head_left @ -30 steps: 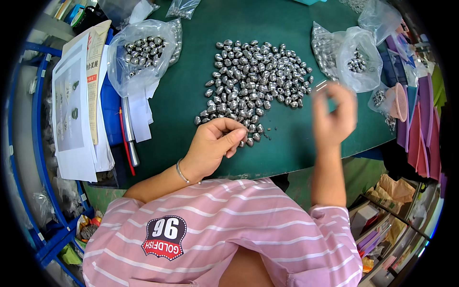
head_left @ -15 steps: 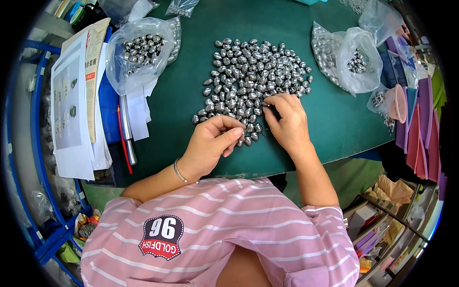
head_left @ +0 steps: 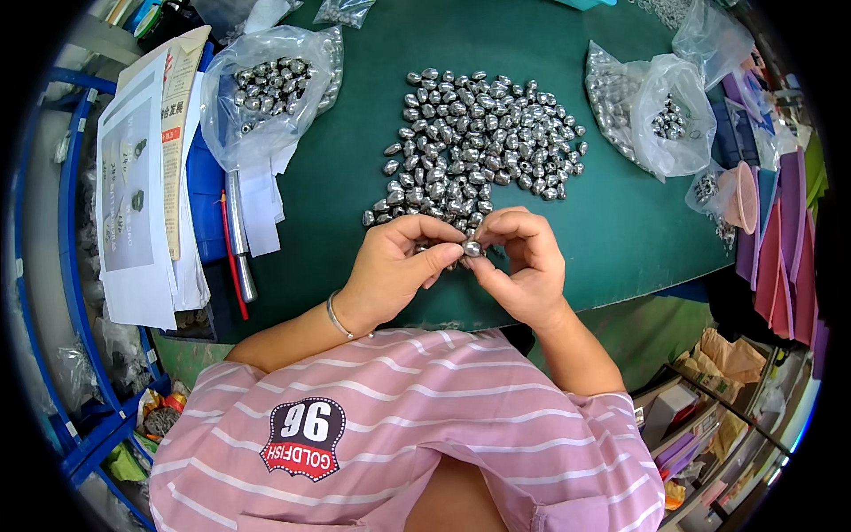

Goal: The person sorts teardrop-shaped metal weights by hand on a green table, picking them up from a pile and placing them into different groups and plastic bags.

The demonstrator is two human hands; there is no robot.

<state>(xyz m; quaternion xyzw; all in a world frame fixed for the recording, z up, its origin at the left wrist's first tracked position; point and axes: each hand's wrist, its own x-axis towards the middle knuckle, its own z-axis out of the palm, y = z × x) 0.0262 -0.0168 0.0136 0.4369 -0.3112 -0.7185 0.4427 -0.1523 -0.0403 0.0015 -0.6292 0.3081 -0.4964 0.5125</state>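
Above the near edge of a heap of shiny silver metal beads (head_left: 483,129), my two hands meet fingertip to fingertip. The right hand (head_left: 525,270) pinches one oval metal bead (head_left: 472,249) between thumb and forefinger. My left hand (head_left: 394,266), with a bangle on its wrist, is closed in a pinch right beside that bead. Whatever sits between the left thumb and forefinger is hidden. Several loose beads lie beneath and just behind the fingers.
Beads fill an opened plastic bag (head_left: 270,89) at the left and another bag (head_left: 660,115) at the right of the green tabletop (head_left: 620,230). Papers (head_left: 142,204), a red pencil (head_left: 232,257) and a metal rod (head_left: 239,239) lie left. A pink cup (head_left: 741,197) stands right.
My right hand has come from the heap's near right side toward the left hand, bringing a bead between its fingertips. The left hand has stayed almost in place.
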